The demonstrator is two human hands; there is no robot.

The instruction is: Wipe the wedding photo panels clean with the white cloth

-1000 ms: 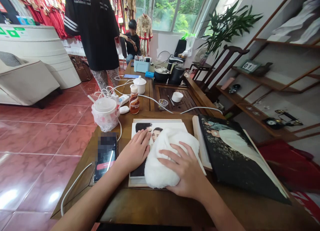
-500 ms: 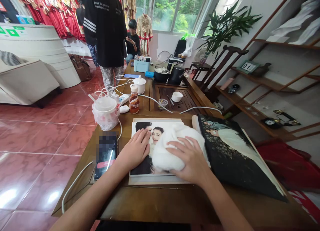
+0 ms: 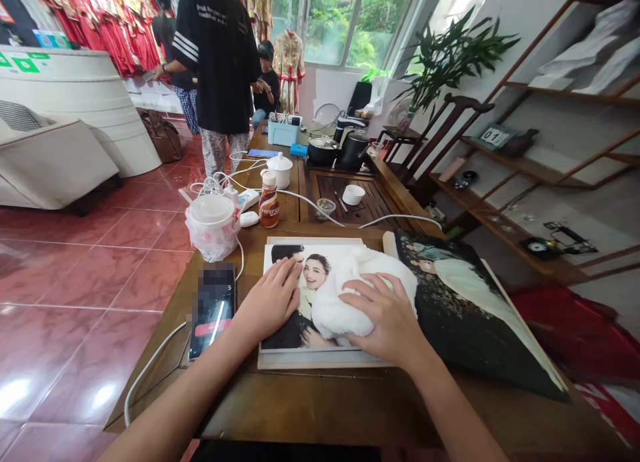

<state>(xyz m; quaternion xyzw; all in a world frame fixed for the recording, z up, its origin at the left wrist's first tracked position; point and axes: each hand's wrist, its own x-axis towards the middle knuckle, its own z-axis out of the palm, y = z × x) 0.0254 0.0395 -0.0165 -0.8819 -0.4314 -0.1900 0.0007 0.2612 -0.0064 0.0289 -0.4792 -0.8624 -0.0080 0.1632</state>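
Note:
A mounted photo print (image 3: 285, 335) of two people lies flat on the wooden table in front of me. My left hand (image 3: 270, 295) rests on its left part, fingers stretched out, with nothing held. On the right part of the print sits a bunched white fluffy cloth (image 3: 343, 309). My right hand (image 3: 383, 315) grips this cloth from above, its fingers bent over the pile. The cloth and hand hide much of the print's right side. To the right lies a large dark photo panel (image 3: 480, 315) showing a figure in a white gown.
Left of the print lie a phone (image 3: 213, 315) and a white cable. Behind stand a plastic-wrapped tub (image 3: 213, 225), a brown bottle (image 3: 269, 199), a lidded white cup (image 3: 279, 171) and a tea tray (image 3: 370, 209). People (image 3: 215, 62) are farther back.
My right hand and the cloth have shifted a little right across the print, baring more of the pictured face. My left hand stays put. The standing person in black has an arm out.

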